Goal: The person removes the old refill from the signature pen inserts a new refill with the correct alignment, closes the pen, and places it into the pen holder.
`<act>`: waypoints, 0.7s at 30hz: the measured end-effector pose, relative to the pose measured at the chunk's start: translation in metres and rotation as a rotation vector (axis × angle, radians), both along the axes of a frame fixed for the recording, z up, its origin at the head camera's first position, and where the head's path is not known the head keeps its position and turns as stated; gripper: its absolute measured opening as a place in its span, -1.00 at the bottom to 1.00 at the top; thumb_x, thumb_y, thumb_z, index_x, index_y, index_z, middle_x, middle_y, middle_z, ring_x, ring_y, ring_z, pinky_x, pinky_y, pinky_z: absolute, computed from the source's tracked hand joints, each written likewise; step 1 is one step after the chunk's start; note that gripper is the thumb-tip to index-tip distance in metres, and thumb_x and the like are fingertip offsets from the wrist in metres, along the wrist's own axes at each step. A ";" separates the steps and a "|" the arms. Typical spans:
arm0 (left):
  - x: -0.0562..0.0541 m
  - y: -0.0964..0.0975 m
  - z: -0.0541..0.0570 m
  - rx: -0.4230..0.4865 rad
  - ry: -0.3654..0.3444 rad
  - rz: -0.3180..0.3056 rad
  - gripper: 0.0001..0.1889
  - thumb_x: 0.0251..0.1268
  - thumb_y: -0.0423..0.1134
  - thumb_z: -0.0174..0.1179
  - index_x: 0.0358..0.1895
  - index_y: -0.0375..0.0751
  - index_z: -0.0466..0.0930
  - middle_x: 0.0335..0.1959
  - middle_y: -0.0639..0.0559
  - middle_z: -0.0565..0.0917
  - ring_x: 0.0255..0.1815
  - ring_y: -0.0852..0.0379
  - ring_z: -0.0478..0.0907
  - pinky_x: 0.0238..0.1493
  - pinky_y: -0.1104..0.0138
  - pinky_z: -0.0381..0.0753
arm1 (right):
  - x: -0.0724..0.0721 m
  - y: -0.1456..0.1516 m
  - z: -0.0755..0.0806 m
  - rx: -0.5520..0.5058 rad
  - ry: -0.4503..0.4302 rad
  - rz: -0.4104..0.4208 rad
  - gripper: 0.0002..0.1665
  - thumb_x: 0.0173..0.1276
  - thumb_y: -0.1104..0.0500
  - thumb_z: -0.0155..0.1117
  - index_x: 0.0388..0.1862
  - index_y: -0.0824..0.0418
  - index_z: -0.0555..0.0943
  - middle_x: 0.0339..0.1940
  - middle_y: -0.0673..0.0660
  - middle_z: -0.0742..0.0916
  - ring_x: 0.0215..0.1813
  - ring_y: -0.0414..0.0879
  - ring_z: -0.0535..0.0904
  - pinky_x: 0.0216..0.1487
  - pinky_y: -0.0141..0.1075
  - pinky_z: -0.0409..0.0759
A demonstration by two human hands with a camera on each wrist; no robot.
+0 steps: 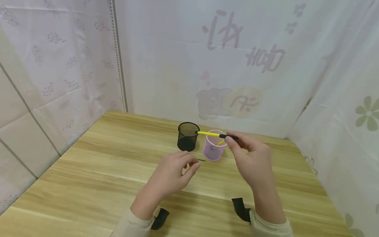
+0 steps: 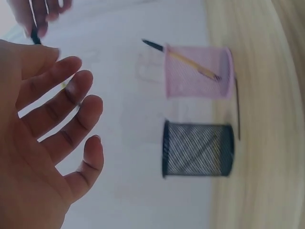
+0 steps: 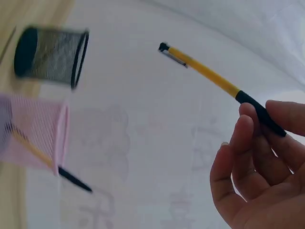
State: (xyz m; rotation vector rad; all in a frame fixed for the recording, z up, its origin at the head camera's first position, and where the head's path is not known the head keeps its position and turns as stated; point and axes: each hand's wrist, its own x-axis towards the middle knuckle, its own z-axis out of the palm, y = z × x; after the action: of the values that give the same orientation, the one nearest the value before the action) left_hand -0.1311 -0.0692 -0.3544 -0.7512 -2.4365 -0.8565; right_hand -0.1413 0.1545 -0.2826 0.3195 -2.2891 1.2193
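My right hand (image 1: 255, 161) pinches a yellow-and-black ballpoint pen (image 3: 205, 72) by its black tip end, between thumb and fingers. Its clip end points left, above the table, toward the black mesh pen holder (image 1: 187, 144). Just right of that stands a pink mesh pen holder (image 1: 213, 153); a second yellow-and-black pen (image 3: 75, 179) leans in it, black end sticking out over the rim. In front of the holders hovers my left hand (image 1: 174, 171), fingers loosely curled with nothing in them. No pen shows inside the black holder.
On the wood-grain table (image 1: 97, 164), a thin dark stick-like piece (image 1: 202, 160) lies by the pink holder's base. Printed white curtains (image 1: 165, 65) hang behind and on both sides. Black curved wrist pieces (image 1: 241, 210) extend from both sleeves.
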 end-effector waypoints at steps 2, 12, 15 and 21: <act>0.004 0.005 0.006 0.044 -0.040 -0.029 -0.85 0.60 -0.08 0.24 -0.06 0.00 0.76 -0.30 0.23 0.71 -0.27 0.22 0.63 -0.20 0.41 0.60 | 0.008 -0.007 -0.006 -0.022 0.006 0.057 -0.77 0.49 0.20 0.44 0.06 0.14 0.85 -0.13 0.15 0.90 -0.24 -0.42 0.68 -0.30 -0.52 0.54; 0.016 0.014 0.019 0.376 -0.325 -0.038 -0.49 0.69 0.05 0.10 0.51 -0.06 0.38 0.20 0.19 0.72 0.12 0.17 0.66 0.21 0.10 0.67 | 0.030 -0.026 -0.034 0.027 0.174 0.266 -0.64 0.35 0.39 0.49 0.09 0.17 0.83 -0.20 0.02 0.89 -0.27 -0.27 0.71 -0.19 -0.47 0.67; 0.015 0.014 0.021 0.473 -0.347 -0.021 -0.57 0.65 0.00 0.17 0.43 0.00 0.48 0.08 0.17 0.78 0.03 0.19 0.68 0.12 0.16 0.68 | 0.033 -0.027 -0.040 0.049 0.263 0.311 -0.60 0.25 0.46 0.53 0.07 0.24 0.83 -0.22 0.04 0.88 -0.29 -0.24 0.71 -0.18 -0.50 0.68; 0.015 0.016 0.021 0.513 -0.368 0.007 -0.66 0.58 -0.20 0.26 0.30 -0.17 0.60 -0.11 0.08 0.85 -0.12 0.15 0.76 -0.05 0.26 0.71 | 0.037 -0.027 -0.049 0.182 0.262 0.317 -0.54 0.25 0.43 0.53 0.13 0.17 0.80 -0.25 -0.09 0.83 -0.29 -0.30 0.67 -0.21 -0.50 0.64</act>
State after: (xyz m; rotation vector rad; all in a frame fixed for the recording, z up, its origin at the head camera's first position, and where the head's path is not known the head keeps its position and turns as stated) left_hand -0.1165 -0.0531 -0.3339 -0.4176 -2.3412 -1.6516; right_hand -0.1044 0.1273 -0.3318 0.8836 -2.1756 1.0403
